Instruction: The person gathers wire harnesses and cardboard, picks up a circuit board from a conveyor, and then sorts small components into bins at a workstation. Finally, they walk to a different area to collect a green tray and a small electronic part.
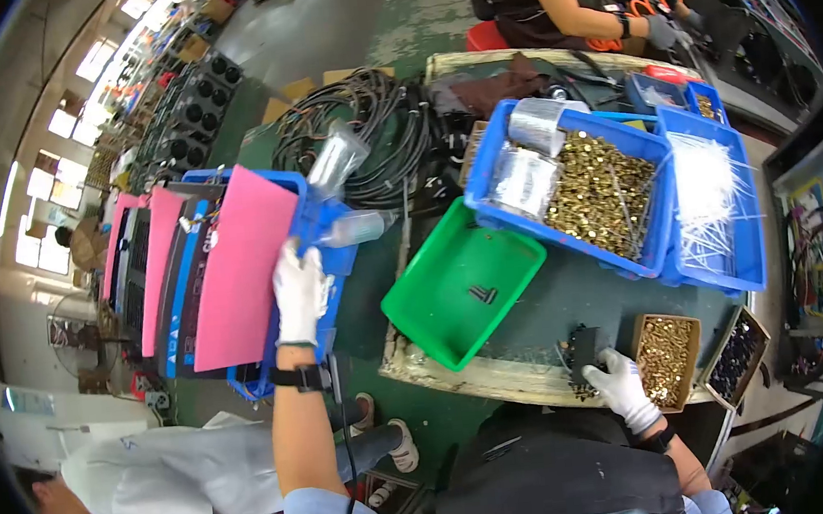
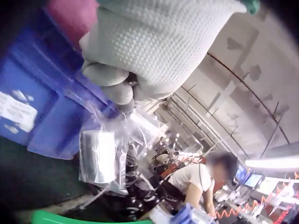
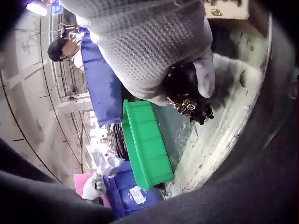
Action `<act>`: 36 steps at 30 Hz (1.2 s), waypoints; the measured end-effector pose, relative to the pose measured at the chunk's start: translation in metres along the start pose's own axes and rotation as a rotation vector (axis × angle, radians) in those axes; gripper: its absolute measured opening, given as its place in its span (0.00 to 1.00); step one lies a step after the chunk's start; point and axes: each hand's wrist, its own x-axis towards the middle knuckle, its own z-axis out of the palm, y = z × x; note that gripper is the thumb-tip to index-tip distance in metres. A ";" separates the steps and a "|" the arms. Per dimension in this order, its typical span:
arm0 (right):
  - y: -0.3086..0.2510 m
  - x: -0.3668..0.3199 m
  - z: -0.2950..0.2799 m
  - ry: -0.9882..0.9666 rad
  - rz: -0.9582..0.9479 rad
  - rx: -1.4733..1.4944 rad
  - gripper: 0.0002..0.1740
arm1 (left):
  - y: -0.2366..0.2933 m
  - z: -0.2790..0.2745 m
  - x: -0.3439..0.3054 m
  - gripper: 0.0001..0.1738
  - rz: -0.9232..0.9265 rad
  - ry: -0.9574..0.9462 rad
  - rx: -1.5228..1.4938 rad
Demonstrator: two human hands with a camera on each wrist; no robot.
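Note:
My gloved left hand (image 1: 299, 296) is at the rim of a blue bin (image 2: 51, 93), beside a pink sheet (image 1: 241, 262). In the left wrist view its fingers (image 2: 120, 92) curl toward the thumb; I cannot tell what lies between them. Clear plastic bags (image 2: 99, 156) with silvery rolls hang just under those fingertips. My gloved right hand (image 1: 621, 387) is low at the table's front edge. Its thumb and fingers grip a dark clump of small parts (image 3: 189, 100) with brassy bits showing. A black block (image 1: 590, 344) stands right at these fingers in the head view.
A green tray (image 1: 425, 295) holds a few black pieces. A blue bin (image 1: 651, 143) contains brass parts and bags; another (image 1: 750, 266) holds white ties. Small boxes of brass parts (image 1: 683, 398) and dark screws (image 1: 732, 337) stand at right. Coiled cables (image 1: 350, 115) lie behind. Two other people are near.

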 end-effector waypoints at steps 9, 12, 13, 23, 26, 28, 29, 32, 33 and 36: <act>-0.014 0.000 0.003 -0.037 -0.007 0.051 0.15 | -0.167 0.102 -0.090 0.26 0.027 -0.199 0.416; 0.002 0.005 0.008 -0.067 0.041 -0.034 0.18 | -0.153 0.102 -0.098 0.22 0.030 -0.204 0.312; -0.003 0.003 0.006 -0.092 0.105 -0.001 0.19 | -0.159 0.103 -0.102 0.17 0.120 -0.151 0.335; -0.027 -0.004 0.001 -0.078 0.102 -0.048 0.18 | -0.050 0.062 -0.123 0.19 -0.247 -0.253 -0.508; 0.011 0.003 0.006 -0.094 0.065 -0.050 0.19 | -0.084 0.068 -0.117 0.14 -0.180 -0.108 -0.456; 0.026 0.007 0.007 -0.094 -0.017 0.003 0.20 | -0.106 0.070 -0.122 0.14 -0.191 -0.037 -0.331; 0.021 0.005 0.007 -0.088 -0.003 0.038 0.21 | -0.127 0.074 -0.125 0.16 -0.243 -0.073 -0.289; -0.010 -0.001 0.001 -0.135 0.078 0.026 0.18 | -0.137 0.090 -0.129 0.30 -0.202 -0.105 -0.022; -0.012 -0.002 0.001 -0.136 0.085 0.036 0.20 | -0.145 0.097 -0.129 0.30 -0.227 -0.175 0.045; -0.008 0.001 -0.004 -0.158 0.104 0.116 0.22 | -0.105 0.105 -0.131 0.29 -0.188 -0.227 0.299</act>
